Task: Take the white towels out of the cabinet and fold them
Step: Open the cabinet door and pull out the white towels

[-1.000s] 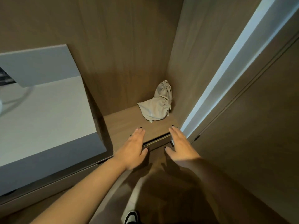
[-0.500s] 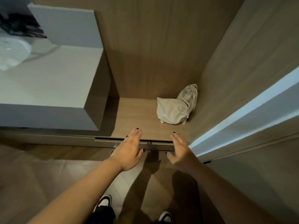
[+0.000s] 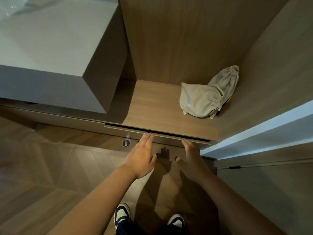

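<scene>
White towels are not in view anywhere; the only cloth is a crumpled beige bundle (image 3: 207, 96) on the cabinet shelf (image 3: 152, 106), beyond and to the right of both hands. The left hand (image 3: 141, 156) and right hand (image 3: 190, 156) reach with straight fingers to the drawer's front lip (image 3: 157, 132) (each grip holds nothing). The task looks barely begun: nothing is out yet, nothing folded.

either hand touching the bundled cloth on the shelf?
No: the cloth bundle sits untouched in the back right corner, while both hands reach the drawer front's top edge.
</scene>
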The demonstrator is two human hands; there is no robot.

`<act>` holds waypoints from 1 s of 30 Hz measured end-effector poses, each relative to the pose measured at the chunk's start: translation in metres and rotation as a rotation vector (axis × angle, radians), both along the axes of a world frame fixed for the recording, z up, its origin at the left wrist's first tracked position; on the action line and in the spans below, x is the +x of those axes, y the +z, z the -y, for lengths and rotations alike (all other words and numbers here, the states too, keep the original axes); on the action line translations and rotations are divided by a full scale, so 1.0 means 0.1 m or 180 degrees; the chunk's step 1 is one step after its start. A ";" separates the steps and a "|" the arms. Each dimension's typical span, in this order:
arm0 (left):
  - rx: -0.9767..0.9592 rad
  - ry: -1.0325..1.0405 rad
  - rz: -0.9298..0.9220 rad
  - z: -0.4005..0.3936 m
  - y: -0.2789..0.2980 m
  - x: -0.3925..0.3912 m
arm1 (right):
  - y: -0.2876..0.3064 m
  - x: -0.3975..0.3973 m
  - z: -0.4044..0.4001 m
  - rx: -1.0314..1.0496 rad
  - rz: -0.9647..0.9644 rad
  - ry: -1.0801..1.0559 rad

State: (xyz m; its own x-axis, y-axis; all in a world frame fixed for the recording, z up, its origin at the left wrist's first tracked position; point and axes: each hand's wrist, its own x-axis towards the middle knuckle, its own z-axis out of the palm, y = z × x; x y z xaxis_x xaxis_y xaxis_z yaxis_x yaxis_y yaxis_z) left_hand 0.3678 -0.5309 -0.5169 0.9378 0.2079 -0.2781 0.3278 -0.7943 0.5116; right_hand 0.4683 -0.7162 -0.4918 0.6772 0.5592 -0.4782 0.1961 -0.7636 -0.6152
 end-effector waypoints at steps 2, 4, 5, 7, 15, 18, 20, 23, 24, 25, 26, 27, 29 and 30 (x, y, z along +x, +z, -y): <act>0.0051 -0.0006 -0.0012 -0.04 -0.30 -0.01 | -0.29 -0.01 -0.06 0.0017 -0.0050 0.0003; 0.0062 -0.0060 -0.0012 -0.07 -0.62 0.00 | -0.60 0.00 -0.11 0.0058 -0.0030 -0.0062; 0.0075 -0.0102 -0.0004 -0.08 -0.78 0.01 | -0.77 0.01 -0.13 0.0085 -0.0009 -0.0120; 0.0126 -0.0180 0.0030 -0.08 -1.12 0.06 | -1.11 0.05 -0.15 0.0118 0.0069 -0.0204; 0.0887 -0.0312 0.0667 -0.12 -2.52 0.47 | -2.62 0.53 -0.34 -0.0034 0.1187 0.0283; 0.1126 -0.0253 0.0988 -0.19 -3.04 0.66 | -3.12 0.75 -0.41 0.0027 0.1816 0.0609; 0.1402 -0.0331 0.1146 -0.24 -3.37 0.77 | -3.42 0.81 -0.40 0.0574 0.2626 0.0858; 0.1757 -0.0395 0.1340 -0.30 -3.76 0.90 | -3.83 0.88 -0.41 0.1286 0.3556 0.0885; 0.1860 -0.0370 0.1442 -0.32 -3.85 0.95 | -3.94 0.91 -0.43 0.1286 0.3707 0.0878; 0.1953 -0.0320 0.1552 -0.35 -3.92 0.99 | -4.02 0.95 -0.45 0.1247 0.3802 0.0864; 0.2012 -0.0249 0.1658 -0.37 -3.97 1.03 | -4.09 0.97 -0.46 0.1216 0.3855 0.0837; 0.2025 -0.0167 0.1759 -0.38 -4.00 1.06 | -4.14 0.97 -0.47 0.1206 0.3869 0.0792; 0.1978 0.0007 0.1922 -0.37 -4.02 1.13 | -4.16 0.97 -0.48 0.1201 0.3799 0.0611; 0.1963 0.0083 0.1966 -0.36 -4.03 1.15 | -4.14 0.97 -0.49 0.1153 0.3752 0.0487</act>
